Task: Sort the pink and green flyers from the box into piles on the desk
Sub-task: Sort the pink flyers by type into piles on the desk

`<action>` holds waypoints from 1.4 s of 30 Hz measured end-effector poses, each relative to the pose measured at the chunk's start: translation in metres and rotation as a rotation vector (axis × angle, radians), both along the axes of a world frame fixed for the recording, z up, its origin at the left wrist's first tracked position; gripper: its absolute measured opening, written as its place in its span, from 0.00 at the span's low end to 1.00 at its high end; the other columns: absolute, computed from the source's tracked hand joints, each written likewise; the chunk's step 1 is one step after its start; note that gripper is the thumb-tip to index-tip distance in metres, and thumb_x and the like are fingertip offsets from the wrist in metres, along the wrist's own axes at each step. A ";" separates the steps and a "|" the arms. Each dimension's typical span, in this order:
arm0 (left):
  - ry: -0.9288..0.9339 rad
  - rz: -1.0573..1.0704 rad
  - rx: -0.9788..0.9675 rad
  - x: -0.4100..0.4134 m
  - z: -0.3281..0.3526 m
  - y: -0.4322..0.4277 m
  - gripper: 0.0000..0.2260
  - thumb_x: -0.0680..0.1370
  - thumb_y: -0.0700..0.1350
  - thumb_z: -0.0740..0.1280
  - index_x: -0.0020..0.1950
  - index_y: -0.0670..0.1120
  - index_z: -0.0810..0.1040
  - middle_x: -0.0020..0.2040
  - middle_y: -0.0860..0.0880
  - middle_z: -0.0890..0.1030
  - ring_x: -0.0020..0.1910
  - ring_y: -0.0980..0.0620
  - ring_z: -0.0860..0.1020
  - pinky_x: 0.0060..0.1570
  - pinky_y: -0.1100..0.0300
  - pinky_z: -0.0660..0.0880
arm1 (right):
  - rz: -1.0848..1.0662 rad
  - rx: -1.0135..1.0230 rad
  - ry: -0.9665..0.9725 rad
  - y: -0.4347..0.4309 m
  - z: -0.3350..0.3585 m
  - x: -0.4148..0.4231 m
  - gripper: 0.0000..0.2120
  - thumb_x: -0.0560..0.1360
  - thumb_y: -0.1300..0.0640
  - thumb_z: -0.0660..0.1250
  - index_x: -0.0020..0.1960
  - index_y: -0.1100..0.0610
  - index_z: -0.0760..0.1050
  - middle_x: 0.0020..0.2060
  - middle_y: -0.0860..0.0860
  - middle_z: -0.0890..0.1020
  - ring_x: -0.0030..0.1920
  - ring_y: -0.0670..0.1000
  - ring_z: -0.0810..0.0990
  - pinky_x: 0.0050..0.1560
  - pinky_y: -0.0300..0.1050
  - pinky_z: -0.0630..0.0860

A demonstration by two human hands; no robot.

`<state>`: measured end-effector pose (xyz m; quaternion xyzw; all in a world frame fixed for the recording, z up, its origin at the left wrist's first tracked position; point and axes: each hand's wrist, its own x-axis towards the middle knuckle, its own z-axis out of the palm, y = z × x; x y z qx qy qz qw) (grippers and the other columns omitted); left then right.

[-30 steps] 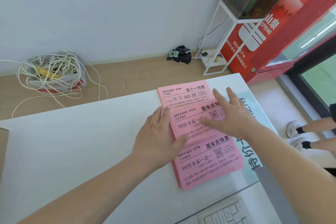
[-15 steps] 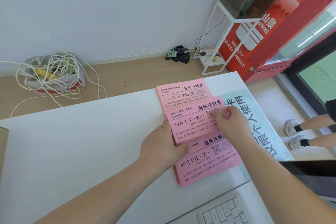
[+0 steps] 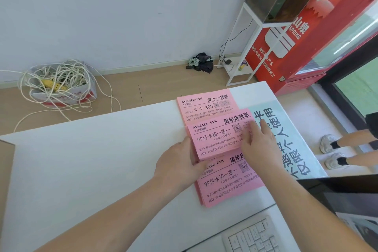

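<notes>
Three overlapping lots of pink flyers lie on the white desk: a far one, a middle stack and a near stack. My left hand presses against the middle stack's left edge, with the thumb at its lower left corner. My right hand rests with straight fingers on that stack's right edge. A pale green flyer with large black print lies just right of the pink ones, partly under my right hand and arm.
A cardboard box edge shows at the far left of the desk. A white keyboard lies near the front edge, with a dark screen at the right. A person's legs and shoes stand on the floor beyond the desk's right side.
My right hand went from spread flat over the middle pink stack to lying at its right edge. My left hand slid to that stack's left edge. The flyers stayed put.
</notes>
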<state>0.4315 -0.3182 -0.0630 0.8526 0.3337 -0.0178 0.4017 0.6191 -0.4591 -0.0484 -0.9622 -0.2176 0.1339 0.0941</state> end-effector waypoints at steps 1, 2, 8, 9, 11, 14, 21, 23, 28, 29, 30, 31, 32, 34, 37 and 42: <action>-0.027 -0.011 -0.033 -0.004 0.002 0.002 0.23 0.75 0.61 0.70 0.68 0.59 0.70 0.52 0.62 0.77 0.52 0.53 0.79 0.49 0.54 0.78 | 0.035 -0.024 -0.024 0.000 0.001 -0.004 0.23 0.84 0.42 0.52 0.77 0.46 0.66 0.81 0.54 0.59 0.78 0.60 0.61 0.73 0.61 0.66; -0.053 -0.022 -0.061 -0.008 0.005 0.003 0.24 0.76 0.58 0.71 0.70 0.60 0.69 0.50 0.65 0.74 0.53 0.54 0.78 0.51 0.56 0.77 | 0.073 -0.036 -0.044 -0.001 0.002 -0.008 0.23 0.84 0.41 0.52 0.77 0.44 0.66 0.81 0.53 0.59 0.79 0.58 0.59 0.74 0.60 0.65; -0.128 -0.032 -0.044 -0.016 0.017 0.006 0.24 0.78 0.51 0.71 0.71 0.54 0.65 0.57 0.58 0.73 0.58 0.52 0.78 0.51 0.58 0.74 | 0.080 -0.018 -0.008 -0.006 0.010 -0.031 0.25 0.84 0.43 0.54 0.81 0.40 0.57 0.83 0.54 0.53 0.82 0.57 0.50 0.79 0.62 0.58; -0.145 -0.027 -0.052 -0.015 0.018 0.006 0.26 0.78 0.51 0.71 0.72 0.54 0.64 0.58 0.59 0.72 0.59 0.52 0.78 0.51 0.58 0.74 | 0.084 -0.026 0.000 -0.008 0.013 -0.032 0.27 0.83 0.47 0.56 0.81 0.39 0.56 0.83 0.54 0.52 0.82 0.57 0.49 0.79 0.62 0.57; -0.157 -0.026 -0.065 -0.012 0.018 0.005 0.30 0.76 0.52 0.72 0.74 0.56 0.62 0.62 0.60 0.75 0.60 0.52 0.77 0.52 0.57 0.75 | 0.104 -0.084 0.058 -0.008 0.022 -0.027 0.36 0.78 0.53 0.61 0.82 0.37 0.52 0.83 0.52 0.47 0.83 0.56 0.45 0.79 0.61 0.56; -0.107 -0.038 -0.061 -0.007 0.012 0.004 0.32 0.74 0.54 0.73 0.74 0.55 0.62 0.61 0.54 0.78 0.59 0.50 0.77 0.54 0.52 0.78 | 0.091 -0.155 0.194 -0.006 0.034 -0.020 0.46 0.71 0.58 0.66 0.81 0.32 0.49 0.83 0.52 0.44 0.82 0.57 0.48 0.75 0.59 0.63; -0.050 -0.081 0.053 0.004 0.007 0.000 0.36 0.76 0.55 0.69 0.79 0.47 0.57 0.62 0.50 0.77 0.59 0.47 0.77 0.51 0.50 0.78 | 0.078 -0.043 0.119 -0.001 0.037 -0.009 0.33 0.76 0.56 0.74 0.78 0.42 0.68 0.78 0.53 0.65 0.75 0.56 0.66 0.68 0.53 0.71; -0.030 -0.093 0.074 0.006 0.008 -0.001 0.38 0.77 0.54 0.67 0.81 0.46 0.53 0.64 0.49 0.76 0.60 0.46 0.77 0.53 0.49 0.79 | 0.072 -0.030 0.114 0.000 0.037 -0.008 0.31 0.76 0.57 0.75 0.76 0.44 0.70 0.76 0.52 0.68 0.71 0.55 0.70 0.61 0.48 0.73; 0.009 -0.140 0.106 0.007 0.012 -0.001 0.38 0.79 0.54 0.66 0.84 0.52 0.49 0.70 0.50 0.74 0.66 0.47 0.75 0.58 0.49 0.78 | 0.078 0.023 0.094 -0.002 0.038 -0.007 0.31 0.74 0.58 0.76 0.75 0.46 0.72 0.73 0.50 0.71 0.67 0.53 0.73 0.56 0.44 0.72; 0.008 -0.143 0.117 0.007 0.012 0.000 0.36 0.80 0.54 0.66 0.83 0.53 0.52 0.70 0.51 0.74 0.66 0.47 0.75 0.59 0.50 0.77 | 0.066 0.036 0.096 -0.003 0.039 -0.008 0.32 0.74 0.58 0.77 0.76 0.46 0.72 0.75 0.51 0.70 0.71 0.53 0.72 0.61 0.47 0.72; 0.005 -0.142 0.133 0.007 0.011 0.000 0.32 0.80 0.53 0.66 0.82 0.54 0.58 0.69 0.52 0.75 0.66 0.47 0.75 0.59 0.50 0.77 | 0.055 0.044 0.099 -0.003 0.039 -0.009 0.33 0.75 0.58 0.76 0.76 0.45 0.71 0.77 0.51 0.67 0.74 0.53 0.69 0.66 0.49 0.71; -0.004 -0.140 0.147 0.007 0.011 0.000 0.27 0.79 0.53 0.66 0.78 0.55 0.64 0.66 0.52 0.76 0.64 0.48 0.76 0.56 0.51 0.78 | 0.054 0.045 0.099 -0.003 0.040 -0.010 0.33 0.75 0.58 0.76 0.77 0.45 0.70 0.78 0.51 0.66 0.75 0.53 0.67 0.69 0.50 0.70; -0.009 -0.136 0.156 0.008 0.011 0.000 0.22 0.79 0.53 0.66 0.72 0.55 0.69 0.62 0.53 0.77 0.61 0.48 0.77 0.53 0.51 0.78 | 0.061 0.042 0.098 -0.003 0.040 -0.010 0.34 0.75 0.58 0.76 0.77 0.46 0.69 0.78 0.50 0.66 0.76 0.53 0.66 0.69 0.50 0.69; -0.009 -0.135 0.161 0.007 0.015 -0.001 0.16 0.78 0.54 0.67 0.64 0.55 0.72 0.57 0.54 0.78 0.57 0.48 0.78 0.49 0.52 0.79 | 0.081 0.013 0.097 -0.001 0.043 -0.012 0.34 0.75 0.57 0.76 0.78 0.46 0.68 0.78 0.49 0.66 0.76 0.52 0.66 0.66 0.49 0.70; -0.020 -0.148 0.165 -0.001 0.020 0.000 0.20 0.78 0.56 0.66 0.69 0.55 0.71 0.59 0.53 0.78 0.58 0.48 0.78 0.51 0.52 0.78 | 0.141 -0.128 0.054 0.002 0.049 -0.019 0.38 0.75 0.57 0.75 0.80 0.44 0.63 0.81 0.49 0.61 0.78 0.54 0.62 0.69 0.54 0.70; -0.077 -0.130 0.096 -0.046 0.030 0.020 0.24 0.81 0.57 0.66 0.76 0.58 0.69 0.62 0.54 0.79 0.56 0.55 0.79 0.59 0.55 0.75 | 0.364 -0.141 -0.076 0.028 0.061 -0.067 0.32 0.78 0.55 0.70 0.79 0.42 0.63 0.80 0.45 0.62 0.79 0.51 0.60 0.74 0.55 0.67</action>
